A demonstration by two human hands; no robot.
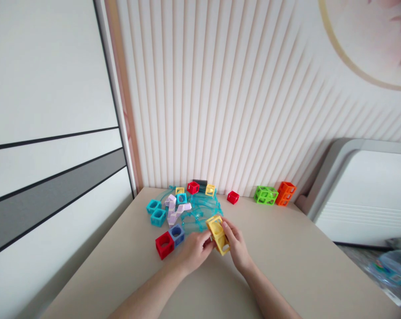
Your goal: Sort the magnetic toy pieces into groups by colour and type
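Note:
A yellow hollow plastic block is gripped between my left hand and my right hand, above the beige tabletop. Its fingers-side faces are partly hidden. Just left of my left hand sit a red hollow cube and a blue hollow cube. Transparent teal track pieces lie beyond my hands, and lilac connector pieces rest among them.
Two cyan hollow cubes lie left of the pile. Along the striped wall stand red, yellow, green and orange blocks, including a green frame. The table's left edge meets a white cabinet; a white appliance stands right.

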